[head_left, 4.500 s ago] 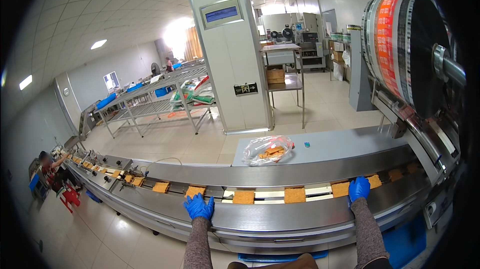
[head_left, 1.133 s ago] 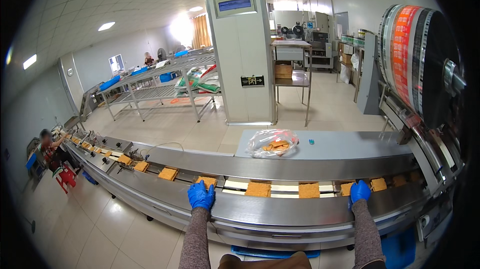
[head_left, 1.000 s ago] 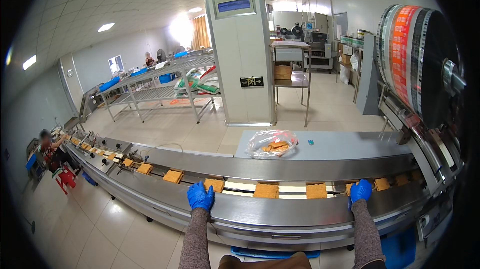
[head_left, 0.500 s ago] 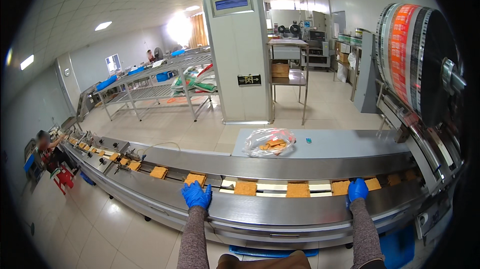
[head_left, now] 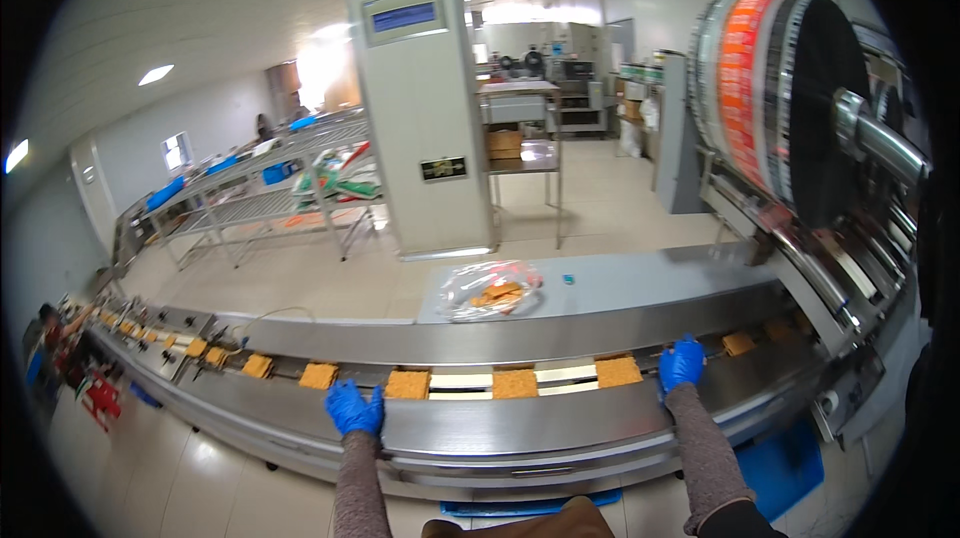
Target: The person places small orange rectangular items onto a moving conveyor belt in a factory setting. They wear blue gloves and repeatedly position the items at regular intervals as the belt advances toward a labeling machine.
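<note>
Flat golden-brown square food pieces (head_left: 515,384) lie spaced in a row along the channel of a long steel conveyor (head_left: 530,425). My left hand (head_left: 353,408), in a blue glove, is at the channel's near edge between two of the pieces. Its fingers are spread and nothing shows in them. Over the channel farther right, my blue-gloved right hand (head_left: 682,363) has its fingers bent downward, just right of another square piece (head_left: 619,371). What lies beneath that hand is hidden. Past it, a further piece (head_left: 738,344) sits toward the machine.
A clear plastic bag (head_left: 490,292) with broken pieces lies on the grey surface behind the conveyor. A large printed film roll (head_left: 750,98) hangs over the right end. Beyond stands a pillar (head_left: 420,138). At far left, a person (head_left: 55,338) sits by the line.
The whole view has swung to the right. My left hand's fingers, earlier against a square piece, are now between two pieces. My right hand is still over the channel.
</note>
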`<state>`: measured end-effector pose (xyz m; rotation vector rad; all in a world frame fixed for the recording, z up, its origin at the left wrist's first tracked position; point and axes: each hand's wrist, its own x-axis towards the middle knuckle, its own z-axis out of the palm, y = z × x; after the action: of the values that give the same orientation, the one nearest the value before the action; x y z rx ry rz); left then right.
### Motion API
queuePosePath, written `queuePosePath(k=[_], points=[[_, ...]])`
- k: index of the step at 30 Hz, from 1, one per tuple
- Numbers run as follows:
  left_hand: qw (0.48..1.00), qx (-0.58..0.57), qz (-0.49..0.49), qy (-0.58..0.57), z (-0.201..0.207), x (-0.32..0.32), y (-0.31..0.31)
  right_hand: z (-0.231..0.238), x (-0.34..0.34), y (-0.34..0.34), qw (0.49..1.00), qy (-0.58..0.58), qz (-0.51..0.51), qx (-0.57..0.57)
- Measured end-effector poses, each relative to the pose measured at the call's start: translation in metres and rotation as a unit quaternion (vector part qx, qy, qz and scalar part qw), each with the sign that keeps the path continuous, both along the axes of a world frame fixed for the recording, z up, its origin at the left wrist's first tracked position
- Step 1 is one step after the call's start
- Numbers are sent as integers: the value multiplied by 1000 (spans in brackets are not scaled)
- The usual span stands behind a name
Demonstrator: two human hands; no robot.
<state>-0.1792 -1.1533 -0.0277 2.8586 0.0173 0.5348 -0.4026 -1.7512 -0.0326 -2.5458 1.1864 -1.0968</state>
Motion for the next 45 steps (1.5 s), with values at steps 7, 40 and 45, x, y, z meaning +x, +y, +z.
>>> queuePosePath(k=[7,40,45], points=[[998,52,46,-5,-1,0,-2,17,-3,19,997,76,14,-6],[991,12,-23,-134,-18,9,4,-2,-4,-5,992,121,-34,25],[988,61,119,75,18,-7,-11,7,-8,7,995,64,-3,-71]])
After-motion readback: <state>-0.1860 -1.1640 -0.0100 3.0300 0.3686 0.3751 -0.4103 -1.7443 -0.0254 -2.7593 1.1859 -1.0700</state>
